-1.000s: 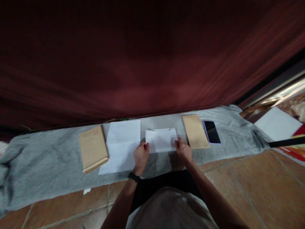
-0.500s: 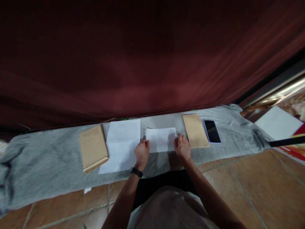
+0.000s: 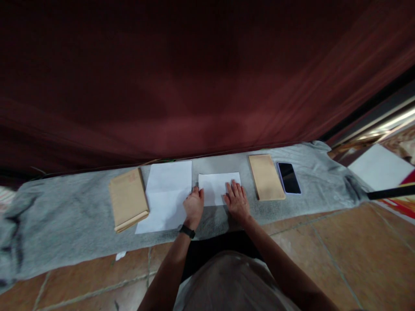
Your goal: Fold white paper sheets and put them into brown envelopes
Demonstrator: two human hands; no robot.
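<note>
A folded sheet of white paper [image 3: 212,183] lies crosswise in front of me on the grey cloth. My left hand [image 3: 193,204], with a black band on its wrist, is closed at the paper's left edge, thumb and fingers pinching there. Flat on the right part of the same paper lies my right hand [image 3: 237,201], its fingers spread. Left of the folded paper are larger white sheets [image 3: 167,194] with a crease across them, partly under a stack of brown envelopes [image 3: 129,196]. Another brown envelope [image 3: 266,177] lies to the right of my right hand.
A phone [image 3: 289,178] with a light purple edge lies beyond the right envelope. The grey cloth [image 3: 71,220] covers a long narrow surface against a dark red curtain [image 3: 207,99]. A white scrap [image 3: 120,255] lies near the front edge, above the tiled floor [image 3: 317,246].
My right hand has moved left from the folded paper's right edge and now lies flat on top of it. My left hand has stayed at the left edge.
</note>
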